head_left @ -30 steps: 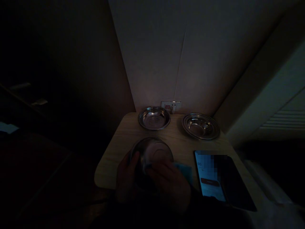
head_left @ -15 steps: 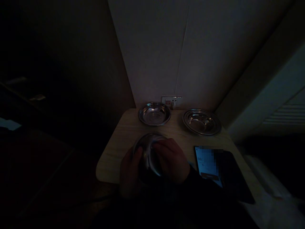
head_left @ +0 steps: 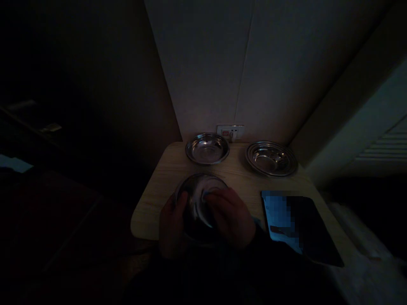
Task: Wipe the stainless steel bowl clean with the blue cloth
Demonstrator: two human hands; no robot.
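Note:
In the dim head view, a shiny metal dish (head_left: 199, 186) is held close in front of me, above the table's near edge. My left hand (head_left: 173, 224) is closed on its left rim, with the thumb over the inner side. My right hand (head_left: 233, 216) reaches over the dish from the right, its fingers bunched against the inside. A faint pale-blue bit shows at those fingertips, too dark to name. Behind the held dish stands another metal dish (head_left: 207, 150), and to its right lies a stack of metal dishes (head_left: 270, 159).
The wooden table (head_left: 152, 190) has rounded corners and backs onto a wall with a socket (head_left: 230, 132). A lit phone (head_left: 278, 216) and a dark flat object (head_left: 318, 237) lie at the right. Something bluish (head_left: 257, 221) shows beside my right wrist.
The held dish has tipped so that more of its inside shows. My right fingers have shifted slightly on it, and my left hand keeps its hold. The view has moved a little.

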